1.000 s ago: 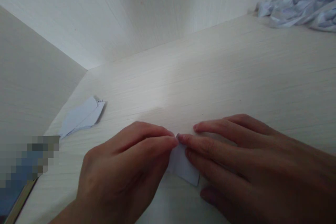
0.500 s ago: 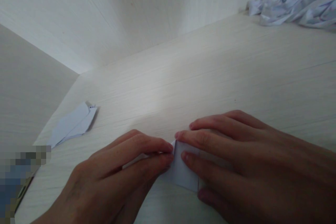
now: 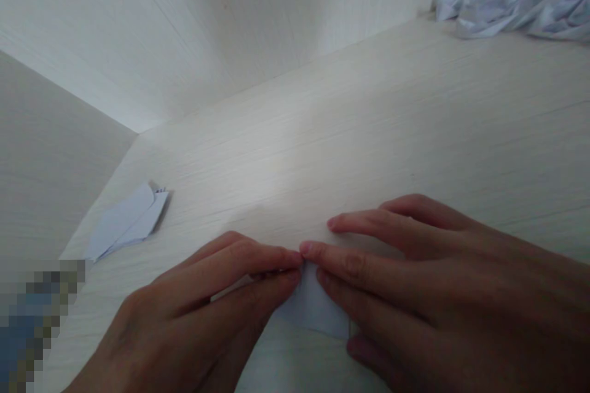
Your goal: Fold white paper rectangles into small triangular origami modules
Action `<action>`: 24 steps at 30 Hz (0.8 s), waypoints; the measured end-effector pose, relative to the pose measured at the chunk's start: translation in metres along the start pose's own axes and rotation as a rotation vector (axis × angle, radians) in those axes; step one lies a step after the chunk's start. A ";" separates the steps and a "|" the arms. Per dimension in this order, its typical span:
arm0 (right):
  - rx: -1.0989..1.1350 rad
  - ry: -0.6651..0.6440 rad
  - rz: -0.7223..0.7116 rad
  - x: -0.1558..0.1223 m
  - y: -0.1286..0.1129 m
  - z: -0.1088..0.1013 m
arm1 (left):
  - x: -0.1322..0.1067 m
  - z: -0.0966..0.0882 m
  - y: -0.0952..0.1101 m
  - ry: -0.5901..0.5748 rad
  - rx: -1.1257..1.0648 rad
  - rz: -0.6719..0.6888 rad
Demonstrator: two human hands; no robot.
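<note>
A small folded piece of pale paper (image 3: 313, 310) lies on the light wooden desk (image 3: 369, 123) close to me. My left hand (image 3: 198, 313) rests on its left part, fingers held together and pressing down. My right hand (image 3: 428, 295) lies flat over its right part, fingers stretched and slightly spread. The fingertips of both hands meet above the paper's top edge. Most of the paper is hidden under my hands.
A folded paper shape (image 3: 126, 221) lies at the left by the side wall. A heap of crumpled and folded papers (image 3: 516, 3) sits at the far right corner. White walls close the desk at the back and left. A blurred patch covers the lower left corner.
My hands have stayed on the paper with small shifts. The fingertips drew together over its top edge and less of the paper shows. The view moved slightly.
</note>
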State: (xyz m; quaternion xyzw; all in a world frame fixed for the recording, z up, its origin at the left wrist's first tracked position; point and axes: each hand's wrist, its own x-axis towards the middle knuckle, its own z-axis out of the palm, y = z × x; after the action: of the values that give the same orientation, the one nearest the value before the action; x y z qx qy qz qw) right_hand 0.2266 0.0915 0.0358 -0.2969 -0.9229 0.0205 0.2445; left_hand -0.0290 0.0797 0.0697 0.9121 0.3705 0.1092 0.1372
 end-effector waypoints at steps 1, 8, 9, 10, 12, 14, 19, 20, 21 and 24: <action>-0.001 0.003 0.002 0.000 0.000 0.000 | 0.000 0.001 0.001 0.019 0.002 -0.003; 0.013 -0.013 0.015 -0.004 -0.002 -0.002 | 0.001 0.005 0.005 0.023 -0.030 -0.036; 0.023 -0.013 0.018 -0.004 -0.003 -0.003 | 0.002 0.006 0.005 0.051 -0.031 -0.029; 0.034 -0.011 0.017 -0.004 -0.003 -0.003 | 0.003 0.007 0.005 0.077 -0.035 -0.022; 0.058 0.001 0.020 -0.004 -0.004 -0.002 | 0.005 0.009 0.005 0.122 -0.053 -0.016; 0.083 0.020 0.049 -0.003 -0.004 -0.001 | 0.006 0.011 0.005 0.133 -0.085 -0.017; 0.088 0.031 0.051 0.000 -0.003 0.003 | 0.006 0.011 0.005 0.132 -0.138 -0.036; 0.081 0.027 0.039 -0.001 -0.003 0.003 | 0.007 0.011 0.005 0.129 -0.135 -0.029; 0.070 0.022 0.042 -0.001 -0.003 0.004 | 0.007 0.011 0.005 0.127 -0.134 -0.019; 0.047 0.020 0.050 -0.003 -0.002 0.007 | 0.007 0.010 0.007 0.118 -0.148 -0.041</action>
State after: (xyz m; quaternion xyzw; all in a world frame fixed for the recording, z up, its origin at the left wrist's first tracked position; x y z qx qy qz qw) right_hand 0.2243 0.0887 0.0291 -0.3140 -0.9120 0.0454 0.2601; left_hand -0.0160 0.0783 0.0632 0.8837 0.3873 0.1872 0.1844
